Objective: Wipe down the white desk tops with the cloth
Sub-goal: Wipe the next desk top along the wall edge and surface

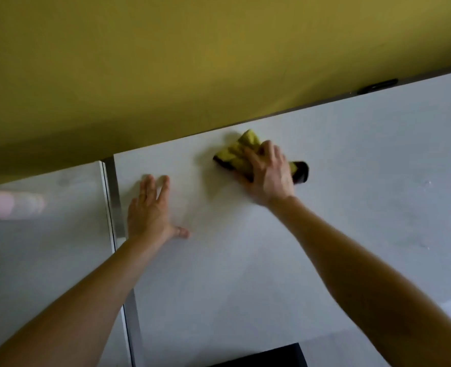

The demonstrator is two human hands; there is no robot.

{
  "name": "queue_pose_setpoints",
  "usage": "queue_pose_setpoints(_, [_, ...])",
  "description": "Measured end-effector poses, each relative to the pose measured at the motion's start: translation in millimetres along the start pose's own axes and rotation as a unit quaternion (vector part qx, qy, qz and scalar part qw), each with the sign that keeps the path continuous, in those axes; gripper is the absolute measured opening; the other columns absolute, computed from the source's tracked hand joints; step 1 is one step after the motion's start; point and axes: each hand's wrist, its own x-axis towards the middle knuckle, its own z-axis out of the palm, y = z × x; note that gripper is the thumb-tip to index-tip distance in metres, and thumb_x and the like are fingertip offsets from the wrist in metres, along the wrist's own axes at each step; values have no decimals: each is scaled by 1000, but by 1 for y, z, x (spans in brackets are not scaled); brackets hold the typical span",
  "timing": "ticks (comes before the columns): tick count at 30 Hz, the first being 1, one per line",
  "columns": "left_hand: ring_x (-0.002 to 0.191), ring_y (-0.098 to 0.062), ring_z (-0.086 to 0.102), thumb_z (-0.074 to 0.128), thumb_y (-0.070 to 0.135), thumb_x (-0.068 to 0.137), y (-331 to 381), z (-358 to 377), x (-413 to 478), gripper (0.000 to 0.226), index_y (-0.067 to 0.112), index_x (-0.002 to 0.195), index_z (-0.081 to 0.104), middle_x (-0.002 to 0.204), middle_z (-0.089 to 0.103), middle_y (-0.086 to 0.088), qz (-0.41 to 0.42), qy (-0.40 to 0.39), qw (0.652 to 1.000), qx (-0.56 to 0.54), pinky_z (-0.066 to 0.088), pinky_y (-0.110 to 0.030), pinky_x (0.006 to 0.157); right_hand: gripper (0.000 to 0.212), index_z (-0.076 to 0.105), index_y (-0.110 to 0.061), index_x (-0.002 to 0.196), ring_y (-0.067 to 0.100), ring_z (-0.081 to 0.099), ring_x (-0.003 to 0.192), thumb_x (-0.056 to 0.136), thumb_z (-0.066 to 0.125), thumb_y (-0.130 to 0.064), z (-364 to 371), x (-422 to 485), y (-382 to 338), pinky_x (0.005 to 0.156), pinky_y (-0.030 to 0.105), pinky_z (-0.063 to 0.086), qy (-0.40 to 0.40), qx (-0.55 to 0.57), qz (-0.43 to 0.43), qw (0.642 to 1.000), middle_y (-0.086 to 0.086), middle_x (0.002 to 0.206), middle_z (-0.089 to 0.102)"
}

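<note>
Yellow cloth (241, 152), bunched under the gripping right hand (268, 176), sits near the surface's (325, 234) far edge, while the left hand (150, 207) rests flat, fingers spread, nearer the seam.

Cloth (241, 152): on desk top (325, 207), near its far edge, under my right hand (268, 178).
Left hand (150, 210): flat on desk top, left of cloth.
Partition (166, 62): I see it behind desk top.
Second desk top (47, 247): leftward, apart.

no readable text, labels, numbers, signs
</note>
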Motion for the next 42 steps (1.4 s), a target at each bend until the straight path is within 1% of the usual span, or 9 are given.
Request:
queue_pose_setpoints(4, [168,-31,-9,94,43,78,0,4,-1,139,29,172,-9,180,-14,-11,1,20,1000,-1,33,-56,128,59,66,-18,141,39,57,99,93,71,-52,20,-100,-80,77,49,54,-135,37,-218,966,19,130,56])
queue_pose_setpoints(6, [168,-30,-13,97,55,69,0,2,0,151,30,172,-11,180,-17,-10,3,4,1000,-6,30,-55,130,61,65,-22,143,39,58,103,86,74,-43,14,-84,-52,83,47,52,-107,26,-251,962,19,132,59])
queue_pose_setpoints(12, [168,-33,-11,92,82,51,2,-6,-5,166,27,171,-9,180,-13,-13,1,-13,1000,9,32,-55,128,65,47,-13,159,42,35,157,102,65,-38,-28,13,85,123,65,37,24,0,67,997,17,172,37])
queue_pose_setpoints(17, [167,-34,5,91,68,71,14,-14,-28,135,24,173,13,181,0,-14,67,5,998,18,33,-50,127,62,48,-24,161,40,36,159,103,68,-34,10,-83,-16,130,60,30,16,99,-92,991,17,171,39])
queue_pose_setpoints(22, [168,-35,-7,87,87,51,35,3,-66,163,27,172,-3,179,-15,-16,131,-39,989,58,24,-58,130,70,46,-13,164,31,19,167,104,66,-43,8,-139,-34,132,63,20,-71,24,-225,971,10,179,25])
queue_pose_setpoints(28, [163,-40,-26,88,86,51,54,23,-78,176,23,165,-30,172,-35,-22,99,-50,990,88,16,-65,131,64,47,-9,162,38,27,163,106,61,-37,-32,-58,86,131,64,22,31,-19,72,997,14,176,31])
queue_pose_setpoints(36, [166,-36,-18,88,88,45,52,26,-75,174,29,170,-18,176,-25,-19,96,-30,991,92,24,-62,129,69,36,-21,169,39,23,165,108,63,-38,19,-195,-78,133,55,24,-56,107,-128,984,16,177,28])
queue_pose_setpoints(39, [165,-36,-20,85,92,42,51,26,-74,178,29,168,-24,176,-27,-19,90,-38,990,104,24,-61,128,69,33,-30,171,35,16,167,105,55,-27,1,-186,-33,136,51,18,-80,54,-186,978,13,180,20])
queue_pose_setpoints(42, [165,-37,-23,87,90,43,53,25,-74,180,27,167,-27,175,-30,-19,85,-56,989,104,21,-62,130,73,38,-14,168,39,18,166,99,59,-7,-28,-153,72,134,59,17,-4,23,-50,998,18,178,24])
